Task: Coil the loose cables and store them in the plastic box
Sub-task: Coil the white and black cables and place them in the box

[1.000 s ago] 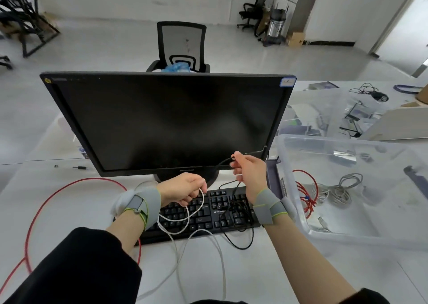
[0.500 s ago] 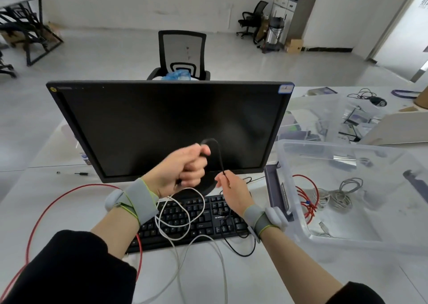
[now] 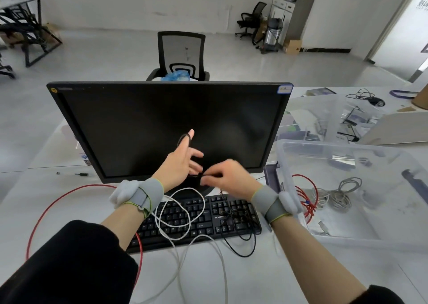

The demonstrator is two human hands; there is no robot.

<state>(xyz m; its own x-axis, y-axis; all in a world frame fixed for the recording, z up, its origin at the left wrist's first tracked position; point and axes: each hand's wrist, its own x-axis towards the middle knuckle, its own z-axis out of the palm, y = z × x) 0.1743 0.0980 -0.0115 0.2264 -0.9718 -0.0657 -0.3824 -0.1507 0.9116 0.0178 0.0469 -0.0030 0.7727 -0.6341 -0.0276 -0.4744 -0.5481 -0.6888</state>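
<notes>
Since half-second back, left hand (image 3: 183, 165) opening out — fingers spreading, black cable (image 3: 238, 229) looping round raised thumb, frame centre. Right hand (image 3: 228, 176) pinching cable just beside it, feeding slack. Keeping loops even, tension light. Plastic box (image 3: 347, 239) waiting centre-right; red and grey coils already lying inside.

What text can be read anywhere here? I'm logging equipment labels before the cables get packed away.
None reads clearly.
Monitor: brand lettering on its top-left bezel, too blurred.
Sticker on its top-right corner: print too small.
Keyboard: white brand mark above the arrow keys, and key legends, illegible.
Wall sign at far right: grey characters, cut off and blurred.
</notes>
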